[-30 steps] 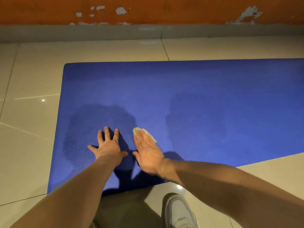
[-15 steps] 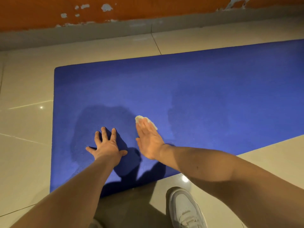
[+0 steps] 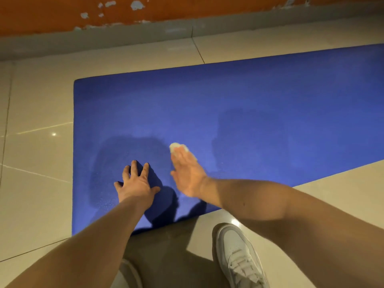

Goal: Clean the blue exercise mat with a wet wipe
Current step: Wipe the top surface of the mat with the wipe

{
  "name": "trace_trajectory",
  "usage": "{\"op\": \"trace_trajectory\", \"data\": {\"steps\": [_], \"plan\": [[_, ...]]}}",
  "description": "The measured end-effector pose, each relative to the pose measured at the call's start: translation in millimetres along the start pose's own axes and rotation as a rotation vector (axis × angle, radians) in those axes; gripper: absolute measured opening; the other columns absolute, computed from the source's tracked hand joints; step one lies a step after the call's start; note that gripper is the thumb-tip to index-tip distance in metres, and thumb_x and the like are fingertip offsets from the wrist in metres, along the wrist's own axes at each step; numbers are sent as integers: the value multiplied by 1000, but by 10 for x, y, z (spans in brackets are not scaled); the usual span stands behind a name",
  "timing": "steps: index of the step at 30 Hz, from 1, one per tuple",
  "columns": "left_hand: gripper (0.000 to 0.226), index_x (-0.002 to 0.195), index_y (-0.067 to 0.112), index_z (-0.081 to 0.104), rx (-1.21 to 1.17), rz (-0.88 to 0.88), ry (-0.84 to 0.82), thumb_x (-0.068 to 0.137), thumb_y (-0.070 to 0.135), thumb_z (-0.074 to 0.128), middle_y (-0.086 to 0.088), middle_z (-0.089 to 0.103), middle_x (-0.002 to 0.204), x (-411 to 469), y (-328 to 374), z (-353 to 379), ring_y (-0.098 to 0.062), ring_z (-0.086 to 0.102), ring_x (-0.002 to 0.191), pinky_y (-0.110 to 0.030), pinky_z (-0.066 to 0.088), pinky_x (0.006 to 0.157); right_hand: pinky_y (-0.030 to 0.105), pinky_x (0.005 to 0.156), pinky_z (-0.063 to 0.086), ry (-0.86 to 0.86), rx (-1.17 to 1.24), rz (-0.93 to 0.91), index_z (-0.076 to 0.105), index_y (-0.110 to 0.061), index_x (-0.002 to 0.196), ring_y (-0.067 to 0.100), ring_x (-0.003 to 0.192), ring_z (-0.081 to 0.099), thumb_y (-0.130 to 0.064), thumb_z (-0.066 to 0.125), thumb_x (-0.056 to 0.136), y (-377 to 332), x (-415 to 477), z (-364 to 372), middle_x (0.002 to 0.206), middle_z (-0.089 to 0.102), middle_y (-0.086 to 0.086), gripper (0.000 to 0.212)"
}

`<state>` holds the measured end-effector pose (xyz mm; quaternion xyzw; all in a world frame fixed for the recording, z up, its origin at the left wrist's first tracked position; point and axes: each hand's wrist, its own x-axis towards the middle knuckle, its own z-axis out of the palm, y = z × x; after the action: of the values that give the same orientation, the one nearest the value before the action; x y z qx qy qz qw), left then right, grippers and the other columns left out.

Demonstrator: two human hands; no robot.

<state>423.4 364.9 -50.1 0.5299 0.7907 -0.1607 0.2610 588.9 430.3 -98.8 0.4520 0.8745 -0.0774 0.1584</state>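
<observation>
While left grip (image 3: 138, 183) splays empty near mat (image 3: 249, 96) edge, flat right grip (image 3: 187, 173) presses wipe (image 3: 175, 146).

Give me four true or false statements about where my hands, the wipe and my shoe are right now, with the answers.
1. The left hand lies on the blue mat with fingers spread. True.
2. The right hand holds the wet wipe high above the mat. False: straight fingers press the wipe down on the mat.
3. The white shoe stands on the mat. False: it is on the tile floor, just off the mat's near edge.
4. The wall behind the mat is orange with flaked patches. True.
</observation>
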Motion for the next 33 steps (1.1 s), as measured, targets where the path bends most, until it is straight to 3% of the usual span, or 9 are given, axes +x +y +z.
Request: {"op": "trace_trajectory", "data": {"steps": [3, 5, 8, 14, 17, 21, 24, 31, 33], "plan": [[90, 159, 36, -3, -1, -3, 0, 94, 56, 56, 1, -16, 166, -127, -73, 69, -27, -8, 153, -54, 19, 119, 44, 124, -12, 42, 13, -179, -19, -2, 155, 30, 149, -31, -40, 17, 108, -228, -298, 81, 162, -29, 12, 70], [92, 159, 37, -5, 5, 4, -13, 94, 57, 57, 1, -18, 165, -186, -100, 109, -27, -10, 153, -56, 18, 119, 40, 126, -6, 96, 124, -235, -9, -7, 159, 25, 154, -19, -36, 29, 108, -75, -309, 6, 167, -17, 8, 70], [94, 158, 37, -6, 4, 11, -31, 93, 57, 59, 2, -19, 165, -239, -122, 133, -26, -12, 153, -58, 19, 119, 36, 127, 2, 89, 357, -33, 5, -11, 162, 24, 156, 3, -29, 44, 104, 366, -314, -77, 170, 3, 5, 72], [93, 158, 37, -7, 7, 8, -43, 94, 55, 58, 2, -21, 165, -408, -130, 267, -26, -15, 152, -62, 21, 117, 41, 125, -8, 25, 307, 334, -12, 0, 157, 30, 154, -18, -36, 24, 109, 750, -350, -36, 166, -19, 13, 71], [92, 158, 37, -5, -8, 0, -36, 94, 54, 59, 1, -21, 165, -382, -110, 268, -27, -16, 152, -64, 20, 116, 48, 125, -5, 100, 229, 122, -7, 5, 157, 40, 153, -12, -39, 16, 107, 167, -500, 136, 166, -7, 23, 70], [92, 158, 38, -6, -13, -13, -37, 94, 53, 59, 1, -22, 164, -390, -90, 286, -27, -17, 152, -65, 18, 117, 39, 125, -10, 53, 308, -98, -12, -9, 159, 24, 152, -25, -39, 24, 107, -271, -794, 287, 167, -22, 5, 70], [92, 158, 38, -5, -5, -8, -26, 94, 53, 59, 1, -21, 164, -368, -103, 299, -27, -16, 152, -65, 19, 116, 36, 127, -3, 106, 288, -126, -5, -12, 161, 18, 155, -16, -32, 35, 107, -25, -805, 235, 169, -14, 0, 71], [91, 158, 38, -5, 1, -10, -31, 95, 52, 59, 0, -21, 164, -368, -90, 311, -28, -16, 152, -66, 18, 115, 42, 126, 1, 10, 313, 326, -18, -8, 158, 24, 154, -21, -38, 23, 109, 695, -799, 170, 166, -26, 2, 71], [92, 158, 37, -5, -1, -12, -32, 95, 52, 59, 0, -22, 164, -364, -92, 316, -28, -17, 152, -66, 17, 116, 42, 126, 4, 49, 462, 365, -10, -5, 159, 28, 155, -14, -38, 32, 107, 503, -815, 84, 167, -19, 8, 74]]}}
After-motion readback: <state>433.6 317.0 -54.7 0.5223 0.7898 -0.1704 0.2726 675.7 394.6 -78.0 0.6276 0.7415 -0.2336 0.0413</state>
